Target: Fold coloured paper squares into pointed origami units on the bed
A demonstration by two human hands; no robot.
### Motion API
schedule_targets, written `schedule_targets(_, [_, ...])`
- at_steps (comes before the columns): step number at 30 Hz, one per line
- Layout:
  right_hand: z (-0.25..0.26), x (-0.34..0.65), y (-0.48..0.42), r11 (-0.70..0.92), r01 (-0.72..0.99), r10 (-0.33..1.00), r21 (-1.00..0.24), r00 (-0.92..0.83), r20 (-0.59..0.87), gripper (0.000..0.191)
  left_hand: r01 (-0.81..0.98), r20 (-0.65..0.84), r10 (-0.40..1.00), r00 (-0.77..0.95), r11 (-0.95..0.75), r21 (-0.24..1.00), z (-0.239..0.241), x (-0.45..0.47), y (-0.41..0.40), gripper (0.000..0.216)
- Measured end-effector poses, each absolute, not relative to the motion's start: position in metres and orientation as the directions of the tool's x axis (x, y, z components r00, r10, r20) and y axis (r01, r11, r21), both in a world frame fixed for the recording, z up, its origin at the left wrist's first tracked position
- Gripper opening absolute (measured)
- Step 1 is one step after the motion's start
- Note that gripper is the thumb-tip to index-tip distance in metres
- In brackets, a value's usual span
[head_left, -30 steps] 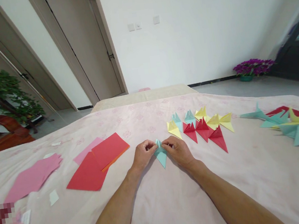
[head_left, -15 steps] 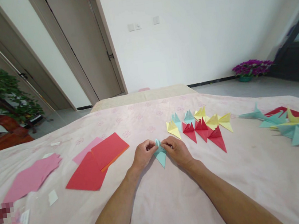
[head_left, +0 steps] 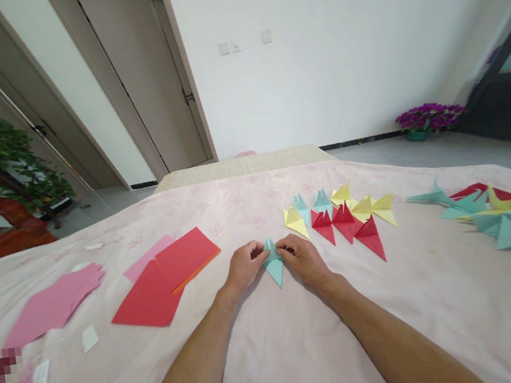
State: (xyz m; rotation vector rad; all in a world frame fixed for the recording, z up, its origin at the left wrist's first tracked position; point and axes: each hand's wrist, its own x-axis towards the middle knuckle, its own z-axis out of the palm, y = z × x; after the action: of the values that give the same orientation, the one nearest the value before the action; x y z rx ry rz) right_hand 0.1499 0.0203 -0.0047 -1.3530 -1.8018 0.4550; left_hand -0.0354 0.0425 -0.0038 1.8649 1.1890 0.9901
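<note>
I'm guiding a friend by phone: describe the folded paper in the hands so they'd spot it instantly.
Find the pink tablecloth, then the left hand and right hand nearly meeting. Pinched between them is the light-blue folded paper, tip toward the viewer; unlike the folded figures at right, it's held.

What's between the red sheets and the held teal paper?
Head view: an orange edge peeking from under the red sheets, then tablecloth, then the left hand, which pinches the teal paper.
</note>
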Motion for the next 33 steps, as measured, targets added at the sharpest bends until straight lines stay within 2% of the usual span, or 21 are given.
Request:
schedule_targets(26, [-0.0046, 0.1497, 0.0206, 0.356, 0.62, 0.919, -0.699, -0.1, 0.381, 0.016, 0.41, 0.216, 0.931, 0.292, -0.327, 0.852, -0.0045, -0.0361, 0.0424, 0.022])
schedule_targets(33, [-0.0016, 0.1462, 0.0144, 0.347, 0.578, 0.887, -0.738, 0.055, 0.459, 0.014, 0.286, 0.219, 0.94, 0.261, -0.292, 0.913, -0.004, -0.0339, 0.0428, 0.022])
